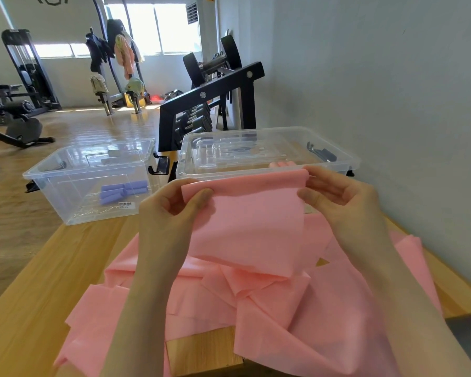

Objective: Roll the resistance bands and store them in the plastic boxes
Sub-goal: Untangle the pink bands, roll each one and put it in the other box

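Pink band [245,229] edge between both hands' grips.

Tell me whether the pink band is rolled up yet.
Barely started. Both hands pinch the pink band at its top edge, curled over once; the rest lies spread and crumpled across the table.

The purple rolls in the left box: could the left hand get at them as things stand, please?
Probably yes: the left box is open-topped and the purple rolls lie uncovered, but the left hand must first release the pink band.
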